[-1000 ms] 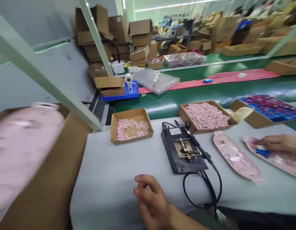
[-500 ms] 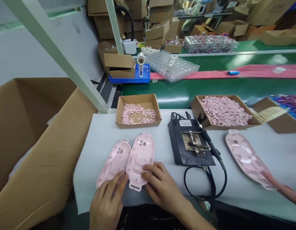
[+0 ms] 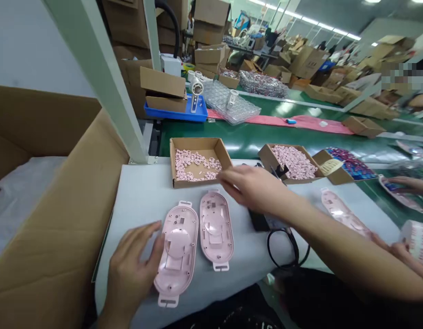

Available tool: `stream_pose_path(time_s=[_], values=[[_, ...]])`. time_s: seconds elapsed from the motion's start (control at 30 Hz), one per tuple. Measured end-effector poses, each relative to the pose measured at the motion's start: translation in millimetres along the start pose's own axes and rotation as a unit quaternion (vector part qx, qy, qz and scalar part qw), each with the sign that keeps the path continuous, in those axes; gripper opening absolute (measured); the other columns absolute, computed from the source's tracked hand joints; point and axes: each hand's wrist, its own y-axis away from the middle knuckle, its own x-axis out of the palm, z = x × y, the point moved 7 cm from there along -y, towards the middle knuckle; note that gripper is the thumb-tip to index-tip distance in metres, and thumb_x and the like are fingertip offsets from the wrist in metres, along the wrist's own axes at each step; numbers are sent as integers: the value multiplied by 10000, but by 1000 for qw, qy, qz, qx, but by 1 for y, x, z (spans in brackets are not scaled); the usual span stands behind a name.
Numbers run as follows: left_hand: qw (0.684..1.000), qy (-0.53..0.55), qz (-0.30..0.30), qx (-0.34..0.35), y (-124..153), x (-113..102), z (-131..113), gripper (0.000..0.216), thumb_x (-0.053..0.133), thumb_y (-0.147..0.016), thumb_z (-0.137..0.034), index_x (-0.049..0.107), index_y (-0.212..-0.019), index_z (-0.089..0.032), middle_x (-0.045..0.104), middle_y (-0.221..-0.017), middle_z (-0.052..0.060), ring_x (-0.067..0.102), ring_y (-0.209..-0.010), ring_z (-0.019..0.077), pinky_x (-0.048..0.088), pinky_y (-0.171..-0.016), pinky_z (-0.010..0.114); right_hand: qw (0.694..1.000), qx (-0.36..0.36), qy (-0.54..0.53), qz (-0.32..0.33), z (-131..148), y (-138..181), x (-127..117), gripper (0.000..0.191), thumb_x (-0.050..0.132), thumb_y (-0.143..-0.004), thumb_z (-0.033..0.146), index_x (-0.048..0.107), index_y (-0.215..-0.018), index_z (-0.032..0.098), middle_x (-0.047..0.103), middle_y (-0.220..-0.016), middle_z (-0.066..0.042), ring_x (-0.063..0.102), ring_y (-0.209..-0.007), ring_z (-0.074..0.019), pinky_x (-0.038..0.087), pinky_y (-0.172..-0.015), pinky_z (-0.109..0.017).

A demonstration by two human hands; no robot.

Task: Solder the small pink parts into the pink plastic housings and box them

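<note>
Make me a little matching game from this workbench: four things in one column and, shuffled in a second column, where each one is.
Things:
1. Left hand
2. Right hand
3. Loose pink pieces
4. White round-headed device

Places:
A. Standing in a blue plastic tray
B. Held up just in front of a cardboard tray
C. Beside a pink plastic shell
D. Lying inside the cardboard tray

Right pairs: 1-C, 2-B, 3-D, 4-A.
</note>
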Motion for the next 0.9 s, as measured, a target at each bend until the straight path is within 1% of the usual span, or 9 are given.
stream_pose_path(time_s=[0.07,0.17,0.27,0.37,0.57,0.67,0.7,0.77,0.9], values=[[999,-24,-22,-22,-6,6,20,205,617,-962,-197,661,-1162,-206,729,-1079,73,675,-980,223,540,-932,399,996,49,37,65,-14,-54,12,278,432,-1048,251,690,-1122,177,723,-1053,-96,679,-954,-223,525,-800,-355],[998,-38,19,-40,-7,25,35,319,573,-992,-301,619,-1286,-187,713,-1202,96,663,-1093,250,537,-948,422,990,70,63,105,-24,-115,38,229,546,-1022,310,688,-1072,137,716,-1014,-100,685,-965,-219,558,-864,-385],[991,-51,99,-79,-4,39,40,472,534,-1005,-391,530,-1426,-177,656,-1348,112,604,-1224,285,511,-986,466,985,90,69,133,-29,-141,68,300,626,-995,417,666,-1091,135,696,-1059,-71,680,-980,-195,582,-899,-409],[980,-52,158,-105,-3,44,39,443,546,-990,-410,578,-1386,-212,627,-1394,100,557,-1257,321,472,-1013,527,984,105,53,135,-31,-145,83,297,642,-989,414,668,-1078,131,694,-1070,-71,681,-985,-191,584,-913,-411],[975,5,176,-133,-3,43,34,187,566,-934,-242,628,-1104,-195,657,-1328,95,576,-1236,326,471,-999,523,993,103,-50,40,-12,-109,42,199,556,-1021,256,712,-1068,142,747,-1043,-93,697,-1002,-198,537,-913,-330],[954,116,185,-205,6,45,34,197,480,-982,-241,531,-1169,-205,740,-985,36,701,-863,209,538,-737,358,984,76,-157,-41,28,-60,26,228,532,-1044,338,697,-1125,202,757,-1062,-29,707,-945,-143,555,-837,-266],[944,147,186,-231,10,47,33,233,455,-997,-252,500,-1222,-208,728,-863,1,681,-715,183,514,-637,324,963,39,-253,-86,46,-41,24,180,586,-1017,319,716,-1054,201,764,-1015,-19,714,-910,-137,568,-808,-261],[931,188,169,-265,16,47,32,348,446,-1000,-255,443,-1344,-205,699,-752,-38,632,-572,159,474,-549,298,918,3,-364,-158,77,-7,30,75,661,-962,236,733,-960,215,773,-923,10,721,-837,-118,584,-758,-248],[941,181,117,-261,20,44,25,503,507,-967,-238,440,-1465,-210,759,-926,11,716,-734,158,560,-658,299,885,45,-402,-230,106,28,66,87,692,-918,163,728,-979,214,781,-893,9,728,-771,-113,598,-678,-235]])
